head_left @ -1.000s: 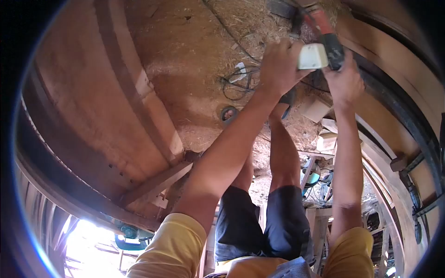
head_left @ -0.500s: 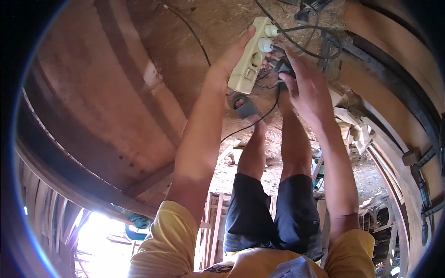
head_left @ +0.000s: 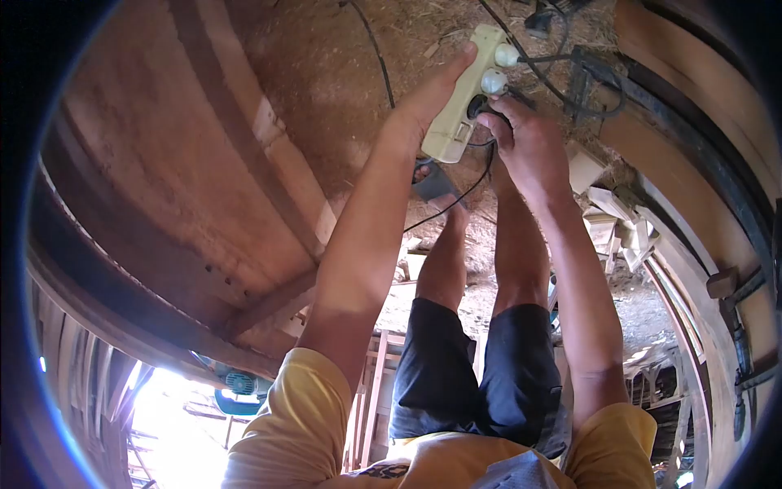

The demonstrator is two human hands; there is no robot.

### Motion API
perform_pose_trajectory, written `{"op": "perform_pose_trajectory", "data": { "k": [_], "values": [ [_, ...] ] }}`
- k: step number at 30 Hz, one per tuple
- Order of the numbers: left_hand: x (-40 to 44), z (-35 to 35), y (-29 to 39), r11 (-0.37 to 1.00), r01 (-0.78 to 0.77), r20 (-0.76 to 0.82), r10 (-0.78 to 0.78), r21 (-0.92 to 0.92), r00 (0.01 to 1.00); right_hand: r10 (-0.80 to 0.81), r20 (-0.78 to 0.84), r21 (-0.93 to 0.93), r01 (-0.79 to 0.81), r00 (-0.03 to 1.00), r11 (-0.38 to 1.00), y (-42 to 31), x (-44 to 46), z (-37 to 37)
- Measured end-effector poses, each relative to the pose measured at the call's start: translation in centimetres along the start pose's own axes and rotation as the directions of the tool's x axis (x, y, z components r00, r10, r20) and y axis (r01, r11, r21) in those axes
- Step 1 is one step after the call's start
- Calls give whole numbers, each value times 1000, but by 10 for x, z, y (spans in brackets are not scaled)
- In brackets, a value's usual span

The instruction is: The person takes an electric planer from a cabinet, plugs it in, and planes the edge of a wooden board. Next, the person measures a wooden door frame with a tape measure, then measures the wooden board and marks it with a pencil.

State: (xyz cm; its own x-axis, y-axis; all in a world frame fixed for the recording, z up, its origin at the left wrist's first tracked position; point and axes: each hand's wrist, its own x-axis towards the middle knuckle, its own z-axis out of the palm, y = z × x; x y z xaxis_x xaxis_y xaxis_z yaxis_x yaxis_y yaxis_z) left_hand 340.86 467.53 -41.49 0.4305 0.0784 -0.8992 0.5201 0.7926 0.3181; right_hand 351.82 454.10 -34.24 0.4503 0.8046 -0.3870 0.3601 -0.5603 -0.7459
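Note:
A cream power strip is held tilted at the upper middle, its sockets facing me. My left hand wraps round its left edge. Two white plugs, an upper one and a lower one, sit in its upper sockets. My right hand pinches a black plug at the third socket, above the switch. How deep the plug sits is hidden by the fingers. A thin black cord hangs below the strip.
A curved wooden wall rises on the left. Black cables run over the dusty floor. Wood offcuts lie at the right, near a dark curved pipe. A teal power tool is at lower left.
The red and black tool seen earlier is out of my right hand. The strip has turned to show its sockets, and the black plug has moved from beside it onto the third socket.

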Motion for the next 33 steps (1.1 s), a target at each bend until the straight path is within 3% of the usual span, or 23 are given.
{"op": "perform_pose_trajectory", "data": {
  "k": [6, 9, 11, 12, 14, 17, 21, 24, 27, 29, 31, 33],
  "values": [
    [-6, 4, -9, 998, -47, -23, 46, -37, 999, 61, 162, -129, -40, 985, 991, 1, 3, -5],
    [-12, 4, -9, 997, 29, -19, -30, -69, 999, -60, 150, -141, 82, 987, 987, 2, 0, -4],
    [-11, 3, -12, 998, 5, -29, -7, -60, 1000, 86, 235, -222, -33, 968, 975, -3, -2, -5],
    [-8, 2, -14, 999, -19, -34, 18, -48, 999, 85, 237, -224, -31, 968, 974, 1, -5, -2],
    [-6, 1, -16, 996, -21, -12, 20, -92, 1000, -11, 53, -60, 14, 999, 998, 9, -11, 6],
    [-14, 5, -11, 995, -44, -3, 44, -95, 999, -73, -76, -10, 72, 994, 997, 7, -15, 7],
    [-22, 8, -4, 999, -43, -46, 43, -3, 998, -33, -39, -29, 32, 999, 999, 0, -14, 1],
    [-20, 12, -6, 991, -116, 14, 117, -69, 993, 0, -16, -22, -1, 1000, 1000, -2, -13, 4],
    [-21, 13, -1, 993, -109, 34, 111, -48, 993, 22, -48, 128, -16, 999, 992, -3, -12, 8],
    [-27, 14, 2, 992, -103, 64, 108, -71, 992, 9, 98, 169, -26, 995, 985, -2, -7, 1],
    [-31, 18, 8, 990, -100, 98, 110, -96, 989, 58, 123, 189, -81, 991, 979, -9, -14, -7],
    [-35, 25, 20, 992, -125, 23, 125, 17, 992, 85, 157, 204, -117, 984, 972, -13, -15, -10]
  ]
}}
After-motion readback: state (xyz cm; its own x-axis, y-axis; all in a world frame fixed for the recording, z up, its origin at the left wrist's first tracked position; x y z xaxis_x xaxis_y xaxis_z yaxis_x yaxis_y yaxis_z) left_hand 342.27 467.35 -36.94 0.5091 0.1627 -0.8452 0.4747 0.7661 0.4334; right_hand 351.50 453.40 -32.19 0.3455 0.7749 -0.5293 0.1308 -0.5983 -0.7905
